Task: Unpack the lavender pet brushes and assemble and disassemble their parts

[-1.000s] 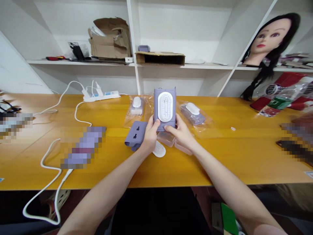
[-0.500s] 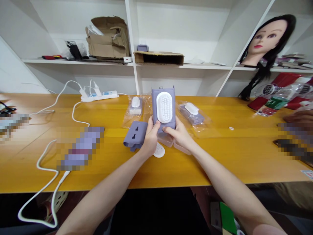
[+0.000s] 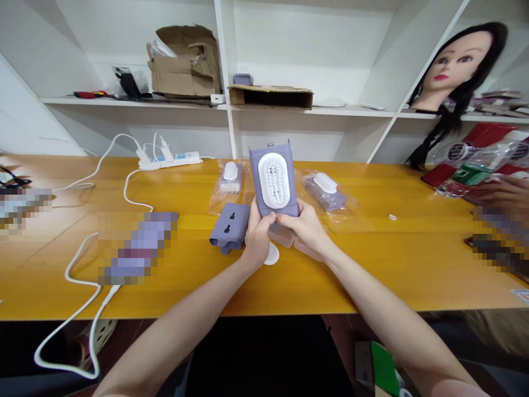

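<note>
A purple plastic case [image 3: 254, 182] with a white oval nubbed pad [image 3: 274, 181] on its face is held upright above the table, its top leaning slightly left. My left hand [image 3: 259, 238] grips its lower left corner, thumb on the front. My right hand [image 3: 306, 227] closes round the lower right, its thumb near the other. Both hands' remaining fingers are hidden behind the case. Under the hands lie a white oval piece [image 3: 271, 255] and a translucent plastic part [image 3: 281, 237], both partly covered. Left of my left hand lies a purple shell [image 3: 230, 225] with two keyhole slots.
Behind are two bagged purple cases, a left one [image 3: 230, 177] and a right one [image 3: 326, 190]. A power strip [image 3: 177, 160] and white cables occupy the left. At right are a plastic bottle [image 3: 467, 173] and another person's hand [image 3: 510, 193]. White shelving [image 3: 351, 113] stands behind the table.
The case has shifted slightly left and its top has tipped left. Both my hands keep their hold. The other person's hand at the right looks slightly changed in position.
</note>
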A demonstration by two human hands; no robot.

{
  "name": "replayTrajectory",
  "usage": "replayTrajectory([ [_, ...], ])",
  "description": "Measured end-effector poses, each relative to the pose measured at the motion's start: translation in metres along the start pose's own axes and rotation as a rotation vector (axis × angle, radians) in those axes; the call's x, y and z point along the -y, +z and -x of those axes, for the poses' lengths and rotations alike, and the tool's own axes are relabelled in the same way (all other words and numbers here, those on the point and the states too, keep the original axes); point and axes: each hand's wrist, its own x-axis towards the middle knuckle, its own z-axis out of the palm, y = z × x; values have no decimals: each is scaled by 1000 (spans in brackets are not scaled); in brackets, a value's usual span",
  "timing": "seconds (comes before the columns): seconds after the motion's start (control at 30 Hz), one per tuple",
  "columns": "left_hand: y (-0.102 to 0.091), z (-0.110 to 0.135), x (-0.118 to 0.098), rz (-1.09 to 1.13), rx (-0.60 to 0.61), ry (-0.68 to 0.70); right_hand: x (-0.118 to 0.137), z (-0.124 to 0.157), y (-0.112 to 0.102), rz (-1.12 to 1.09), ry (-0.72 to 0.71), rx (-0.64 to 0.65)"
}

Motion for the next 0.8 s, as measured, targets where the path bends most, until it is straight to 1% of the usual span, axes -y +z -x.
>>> replayTrajectory([
  [0.13, 1, 0, 1, 12, -19, 11, 1, 1, 1, 20, 20, -21],
  [0.4, 6, 2, -2, -17, -7, 59, -3, 0, -2, -42, 65, 33],
  [0.53, 7, 6, -3, -37, -38, 45, -7, -4, -5, -36, 18, 71],
  [0.67, 5, 6, 0, -35, -34, 10, -5, -4, -5, -18, -23, 20],
  [0.8, 1, 0, 0, -28, 51, -29, 0, -3, -6, -57, -7, -31],
])
